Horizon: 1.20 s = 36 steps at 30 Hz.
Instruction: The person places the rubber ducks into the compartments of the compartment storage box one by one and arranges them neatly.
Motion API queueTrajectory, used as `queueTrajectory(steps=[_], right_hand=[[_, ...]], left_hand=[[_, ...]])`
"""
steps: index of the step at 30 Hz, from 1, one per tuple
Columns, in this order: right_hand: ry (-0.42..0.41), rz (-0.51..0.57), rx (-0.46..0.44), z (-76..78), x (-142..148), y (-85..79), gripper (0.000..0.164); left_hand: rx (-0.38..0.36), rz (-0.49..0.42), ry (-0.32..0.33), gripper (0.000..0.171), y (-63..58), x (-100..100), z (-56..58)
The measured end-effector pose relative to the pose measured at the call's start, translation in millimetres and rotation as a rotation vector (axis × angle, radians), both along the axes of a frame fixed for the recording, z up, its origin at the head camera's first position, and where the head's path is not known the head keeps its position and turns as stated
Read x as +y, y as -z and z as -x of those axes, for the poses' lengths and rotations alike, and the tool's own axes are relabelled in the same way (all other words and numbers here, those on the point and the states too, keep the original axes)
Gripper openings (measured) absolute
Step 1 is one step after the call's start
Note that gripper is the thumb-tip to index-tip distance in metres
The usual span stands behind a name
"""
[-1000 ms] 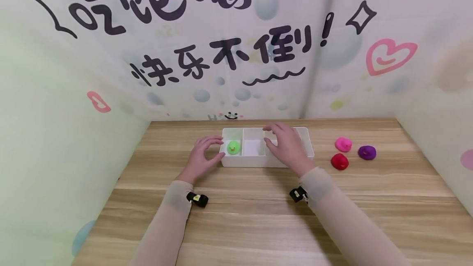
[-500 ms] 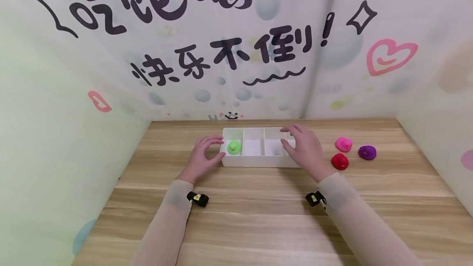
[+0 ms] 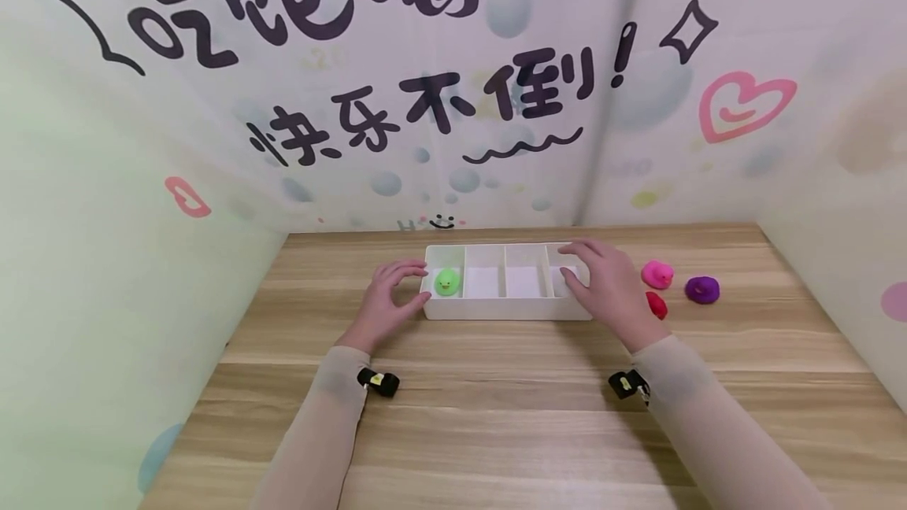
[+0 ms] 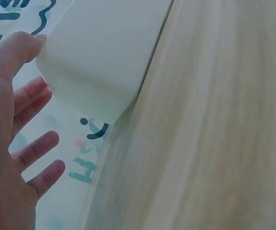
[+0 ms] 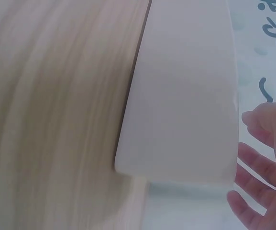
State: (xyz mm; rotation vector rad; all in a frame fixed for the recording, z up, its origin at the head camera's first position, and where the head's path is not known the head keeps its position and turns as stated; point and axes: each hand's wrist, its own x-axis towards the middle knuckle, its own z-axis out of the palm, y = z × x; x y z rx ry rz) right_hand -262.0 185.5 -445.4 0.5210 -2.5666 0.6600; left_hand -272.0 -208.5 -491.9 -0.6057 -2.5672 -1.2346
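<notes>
On the wood-grain tabletop [image 3: 482,415], one long rectangular white box [image 3: 506,309], split by three dividers into four compartments in a row from left to right. Four small duck figures in all, one of each colour. Inside the leftmost compartment, one round bright green duck [image 3: 447,282], beak toward the near side. On the wood right of the box, three more: one glossy pink duck [image 3: 658,275], one dark purple duck [image 3: 703,290] farther right, one red duck [image 3: 657,305] nearer, partly hidden behind the right hand [image 3: 609,286].

Two hands, one at each end of the box. Left hand [image 3: 383,301] at the left end, relaxed; touches the rim with thumb and forefinger, other fingers spread loosely. Green duck just right of those fingertips. Right hand above the rightmost compartment, thumb and fingers gently bent and well parted, holding nothing; contact with the rim impossible to tell. Pink and red ducks just right of that hand, purple farther off.
</notes>
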Motion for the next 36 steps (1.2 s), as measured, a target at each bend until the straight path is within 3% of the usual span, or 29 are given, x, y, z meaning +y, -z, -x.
queueTrajectory(steps=[6,16,27,36], right_hand=[[0.040,-0.002,0.005,-6.0,16,0.6,0.029],[0.031,0.007,0.052,-13.2,39,5.5,0.028],[0.066,-0.056,0.099,-21.9,61,12.0,0.027],[0.070,-0.079,0.048,-29.4,78,17.0,0.026]], left_hand=[[-0.011,0.012,0.001,0.037,0.2,1,0.1],[-0.025,0.000,0.006,0.037,-1.3,4,0.5],[-0.014,0.004,0.006,0.034,0.1,-2,-0.3],[-0.029,0.004,-0.003,0.034,-0.4,-1,-0.9]])
